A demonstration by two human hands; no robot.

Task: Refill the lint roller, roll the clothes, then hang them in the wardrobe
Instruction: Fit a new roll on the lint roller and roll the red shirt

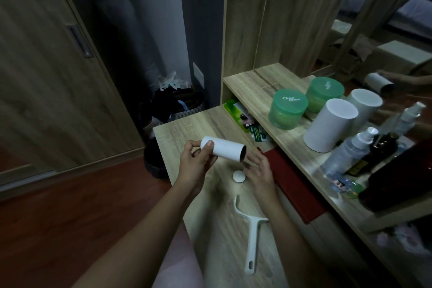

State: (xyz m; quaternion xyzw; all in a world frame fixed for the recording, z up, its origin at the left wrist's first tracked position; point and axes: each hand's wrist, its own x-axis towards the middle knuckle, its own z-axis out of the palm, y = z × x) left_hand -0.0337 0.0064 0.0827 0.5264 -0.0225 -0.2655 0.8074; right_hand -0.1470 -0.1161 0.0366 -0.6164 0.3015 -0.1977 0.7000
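A white roll of lint paper (225, 149) with a dark hollow core is held above the wooden desk (177, 128). My left hand (197, 163) grips its left end with thumb and fingers. At the roll's open right end my right hand (259, 170) has its fingers loosely bent, just under the end; contact is unclear. The white lint roller handle (252, 238) lies bare on the desk near me. A small white round cap (239, 176) lies between my hands.
On the shelf (289, 138) at right stand a green jar (287, 108), a white cylinder (328, 124), spray bottles (350, 149) and a dark bottle, against a mirror. A red book (292, 182) lies under the shelf. A wardrobe door (46, 65) and a laundry basket (177, 105) are at left.
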